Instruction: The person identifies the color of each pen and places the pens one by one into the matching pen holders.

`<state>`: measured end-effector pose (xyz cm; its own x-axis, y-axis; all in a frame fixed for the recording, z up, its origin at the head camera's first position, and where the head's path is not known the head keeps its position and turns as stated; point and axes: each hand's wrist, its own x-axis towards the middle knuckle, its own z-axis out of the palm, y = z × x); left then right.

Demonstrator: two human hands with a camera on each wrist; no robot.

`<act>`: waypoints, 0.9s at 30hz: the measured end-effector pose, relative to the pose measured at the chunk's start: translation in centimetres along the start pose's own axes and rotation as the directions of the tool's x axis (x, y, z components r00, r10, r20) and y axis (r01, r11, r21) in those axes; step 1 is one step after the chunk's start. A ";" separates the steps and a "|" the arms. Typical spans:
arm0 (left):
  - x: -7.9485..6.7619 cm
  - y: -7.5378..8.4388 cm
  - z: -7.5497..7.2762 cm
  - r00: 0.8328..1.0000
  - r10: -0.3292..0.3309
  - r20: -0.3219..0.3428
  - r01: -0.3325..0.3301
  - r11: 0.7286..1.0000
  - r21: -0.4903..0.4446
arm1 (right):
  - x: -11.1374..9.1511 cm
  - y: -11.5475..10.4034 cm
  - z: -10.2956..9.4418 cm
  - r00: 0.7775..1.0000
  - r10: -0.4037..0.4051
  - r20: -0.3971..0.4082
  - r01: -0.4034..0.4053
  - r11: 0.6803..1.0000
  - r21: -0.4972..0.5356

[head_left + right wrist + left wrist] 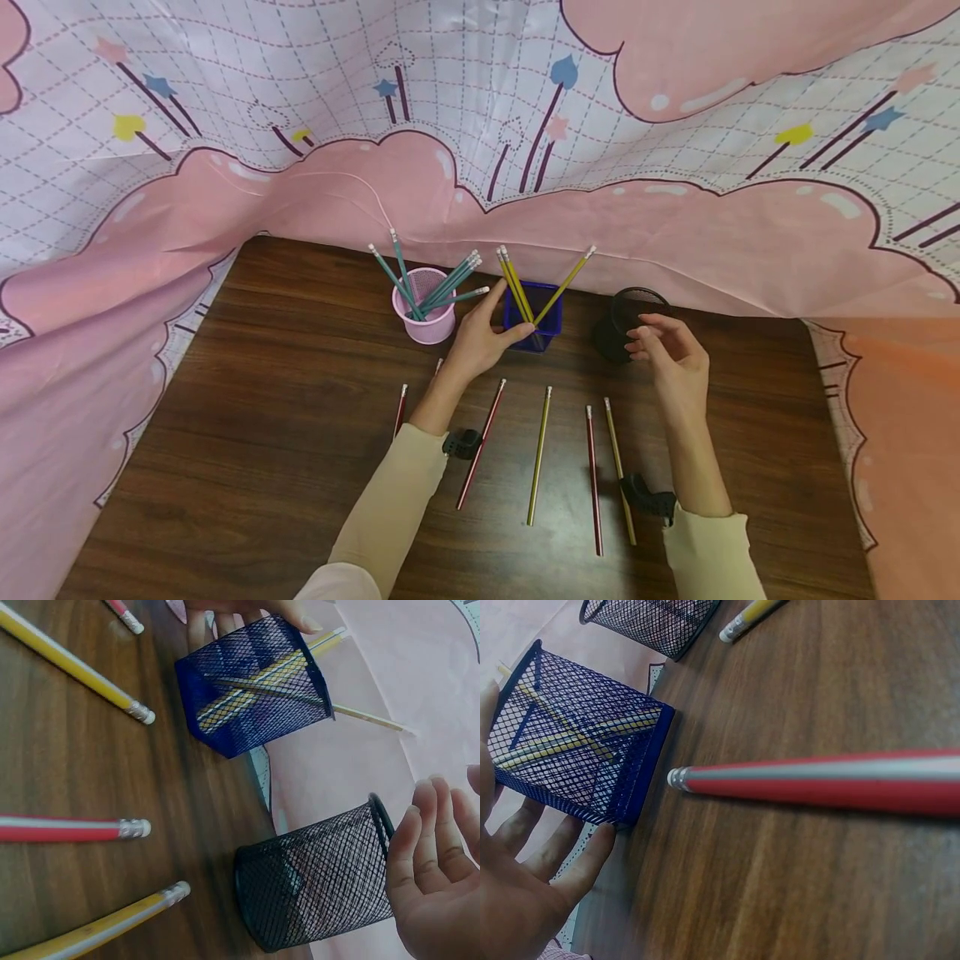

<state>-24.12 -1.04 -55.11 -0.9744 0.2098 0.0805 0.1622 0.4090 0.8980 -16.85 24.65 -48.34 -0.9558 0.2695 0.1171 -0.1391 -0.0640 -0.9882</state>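
Cream sleeves [390, 508] on both forearms, closest to the head camera, with a black device [462, 444] at each wrist. Holds the blue cup [545, 342] in the left hand [480, 333], clamped on its mesh with the thumb at the near side and the fingers spread round the left and far sides. Stands upright on the table [285, 375]. Inside it, three yellow pencils [564, 286], erasers up, two leaning left and one right. Holds nothing in the right hand [681, 358], with loosely bent fingers at the rim of the black cup [610, 337]; cannot tell whether they touch it. Farther left, just beside the left hand, the pink cup [429, 333] with several teal pencils [390, 273] fanned at its rim. Nearer, on the table, three loose red pencils [480, 448] and two loose yellow ones [538, 460], erasers toward the cups. Beside the left forearm, one more eraser [438, 364], with the rest hidden. Behind everything, a patterned pink cloth [675, 250].
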 end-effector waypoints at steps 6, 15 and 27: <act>0.0 0.0 0.1 1.000 0.003 -0.006 -0.003 1.000 -0.019 | -0.5 0.2 -0.4 1.000 0.011 0.020 -0.011 1.000 -0.016; 0.1 -0.1 0.1 1.000 0.010 -0.001 -0.010 1.000 -0.029 | -1.0 0.9 -0.3 0.998 0.022 0.061 -0.021 0.999 -0.024; 0.1 -0.1 0.0 0.999 0.033 -0.003 -0.033 0.999 -0.009 | -3.0 1.5 -1.1 0.989 0.143 0.029 -0.140 0.987 -0.085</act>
<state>-24.19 -1.03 -55.17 -0.9690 0.2207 0.1112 0.1928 0.3938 0.8988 -13.88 24.75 -50.26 -0.9730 0.2298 -0.0224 0.0184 -0.0192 -0.9996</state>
